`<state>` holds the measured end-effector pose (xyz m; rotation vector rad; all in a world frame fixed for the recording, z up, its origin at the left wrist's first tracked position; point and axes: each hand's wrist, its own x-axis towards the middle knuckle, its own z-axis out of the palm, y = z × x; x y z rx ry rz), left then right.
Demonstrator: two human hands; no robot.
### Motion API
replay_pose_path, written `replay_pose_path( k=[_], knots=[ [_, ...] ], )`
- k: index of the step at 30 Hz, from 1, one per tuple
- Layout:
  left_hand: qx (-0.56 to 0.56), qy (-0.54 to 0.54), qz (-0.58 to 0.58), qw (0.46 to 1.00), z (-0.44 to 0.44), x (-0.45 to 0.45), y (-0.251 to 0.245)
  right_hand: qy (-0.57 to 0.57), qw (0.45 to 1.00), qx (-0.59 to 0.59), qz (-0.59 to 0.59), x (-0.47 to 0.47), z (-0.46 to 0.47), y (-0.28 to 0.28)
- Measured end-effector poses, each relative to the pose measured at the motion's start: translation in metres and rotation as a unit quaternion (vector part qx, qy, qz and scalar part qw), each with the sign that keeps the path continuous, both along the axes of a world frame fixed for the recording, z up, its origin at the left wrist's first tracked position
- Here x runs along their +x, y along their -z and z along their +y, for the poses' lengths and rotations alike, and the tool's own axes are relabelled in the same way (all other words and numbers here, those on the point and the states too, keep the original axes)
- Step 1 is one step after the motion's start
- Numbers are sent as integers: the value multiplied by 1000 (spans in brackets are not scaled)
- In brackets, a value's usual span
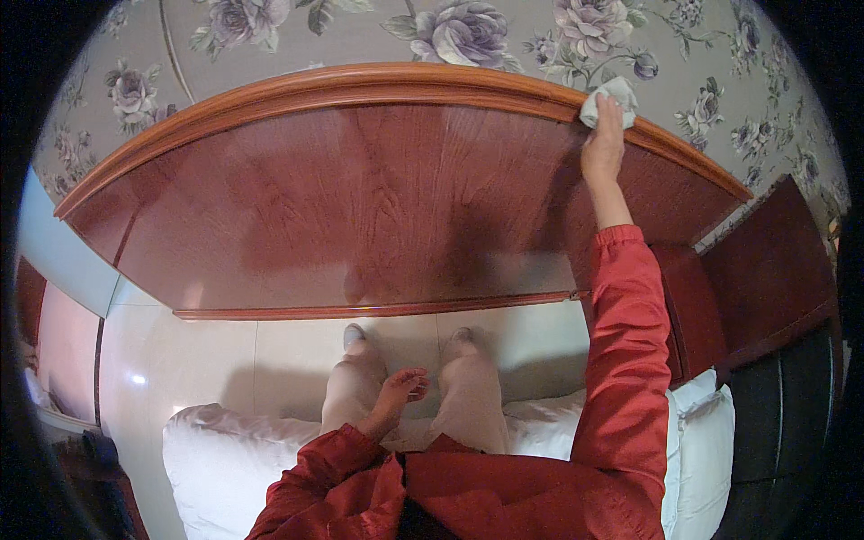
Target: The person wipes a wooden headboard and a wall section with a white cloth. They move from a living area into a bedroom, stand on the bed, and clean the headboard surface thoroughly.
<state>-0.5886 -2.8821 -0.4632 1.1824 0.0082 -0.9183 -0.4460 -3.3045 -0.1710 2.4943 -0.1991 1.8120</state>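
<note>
My right hand is stretched far forward and to the right, pressing a folded white cloth onto the orange-brown wooden moulding. That moulding runs along the far edge of a reddish-brown wood-grain panel. A dark shadow of my arm falls on the panel. Near my lap, between my knees, hangs my left hand, its fingers loosely curled; nothing shows in it.
Floral wallpaper rises behind the moulding. A dark red wooden cabinet stands at the right, beside a black padded headboard. White bedding lies behind my legs, over a pale tiled floor.
</note>
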Motion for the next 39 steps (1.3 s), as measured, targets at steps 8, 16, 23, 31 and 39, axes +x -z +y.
replay_pose_path(
  k=[8,16,23,31,39],
  knots=[
    [30,19,1,999,-14,6,7,19,999,43,-6,-13,-80,-7],
    [31,33,18,999,-27,13,29,110,989,103,-3,-42,-163,-14],
    [57,59,23,996,-52,18,34,182,956,208,98,-70,-255,-32],
    [63,75,25,995,-77,12,16,194,953,229,28,-76,-328,-14],
    [30,73,34,996,-76,3,21,236,920,312,20,-56,-238,-3]
  ],
)
